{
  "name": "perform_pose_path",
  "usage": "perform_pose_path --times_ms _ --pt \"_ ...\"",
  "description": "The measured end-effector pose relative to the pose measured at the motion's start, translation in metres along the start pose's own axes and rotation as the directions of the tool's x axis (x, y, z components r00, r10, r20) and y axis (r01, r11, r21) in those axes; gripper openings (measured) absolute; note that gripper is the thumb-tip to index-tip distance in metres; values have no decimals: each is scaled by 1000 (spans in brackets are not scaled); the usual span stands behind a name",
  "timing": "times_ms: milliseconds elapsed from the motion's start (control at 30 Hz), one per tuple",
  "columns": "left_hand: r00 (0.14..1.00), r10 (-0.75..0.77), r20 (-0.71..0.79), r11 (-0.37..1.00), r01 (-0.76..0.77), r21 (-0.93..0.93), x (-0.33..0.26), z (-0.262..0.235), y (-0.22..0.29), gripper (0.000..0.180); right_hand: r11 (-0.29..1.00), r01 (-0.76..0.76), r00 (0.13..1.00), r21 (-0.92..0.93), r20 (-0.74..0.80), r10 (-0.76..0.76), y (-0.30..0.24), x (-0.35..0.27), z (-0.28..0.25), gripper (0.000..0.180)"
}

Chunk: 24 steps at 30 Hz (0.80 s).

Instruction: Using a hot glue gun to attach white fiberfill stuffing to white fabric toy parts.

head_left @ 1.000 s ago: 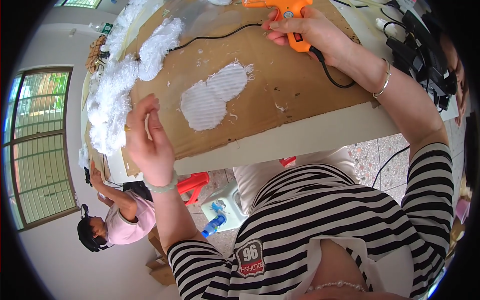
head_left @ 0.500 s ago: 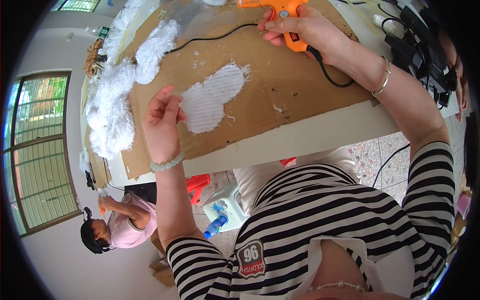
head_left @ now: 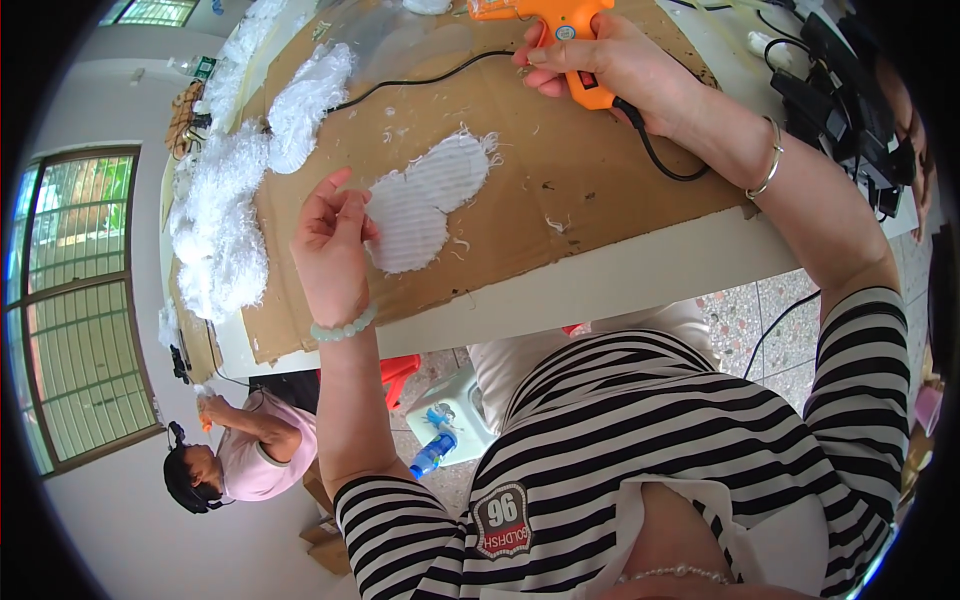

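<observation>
An orange glue gun (head_left: 573,24) with a red switch and black cord is held by my right hand (head_left: 635,75) above the far side of the cardboard. A white ribbed fabric piece (head_left: 425,200), made of two rounded lobes with frayed edges, lies flat in the middle. My left hand (head_left: 337,225) is at its left edge, thumb and fingers drawn together. Whether that edge or something small is pinched between them cannot be made out. Loose white threads (head_left: 558,226) lie to the right of the piece.
Brown cardboard (head_left: 540,200) covers much of the white table (head_left: 600,282). Fluffy white pieces (head_left: 215,240) are heaped along the left side. Black devices with cables (head_left: 835,90) stand at the right. Below left, a person in pink (head_left: 265,445) sits beyond a pale stool (head_left: 450,400) bearing a blue bottle.
My left hand has shifted slightly to the right along with the view's small movement. My right hand keeps the glue gun in almost the same place.
</observation>
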<state>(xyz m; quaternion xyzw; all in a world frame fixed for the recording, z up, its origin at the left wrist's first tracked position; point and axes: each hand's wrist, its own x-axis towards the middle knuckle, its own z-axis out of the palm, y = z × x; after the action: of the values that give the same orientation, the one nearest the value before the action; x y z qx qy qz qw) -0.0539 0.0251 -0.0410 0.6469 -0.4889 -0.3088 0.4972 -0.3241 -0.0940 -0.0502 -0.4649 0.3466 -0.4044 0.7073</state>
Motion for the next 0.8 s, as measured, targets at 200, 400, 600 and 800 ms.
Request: perform_pose_path --times_ms 200,400,600,800 --pt "1000 20 -6 997 -20 72 -4 3 -6 26 1000 8 1000 13 23 -9 0 0 0 14" --pt "993 118 -20 976 -113 187 -6 5 -12 29 995 99 993 15 63 -100 0 -8 5 15" --pt "988 153 -29 961 -142 239 -4 3 -17 29 969 232 946 -82 250 -206 -4 -28 34 17" --pt "984 175 -42 953 -159 259 -2 3 -18 29 943 270 903 -194 392 -178 3 -12 63 19"
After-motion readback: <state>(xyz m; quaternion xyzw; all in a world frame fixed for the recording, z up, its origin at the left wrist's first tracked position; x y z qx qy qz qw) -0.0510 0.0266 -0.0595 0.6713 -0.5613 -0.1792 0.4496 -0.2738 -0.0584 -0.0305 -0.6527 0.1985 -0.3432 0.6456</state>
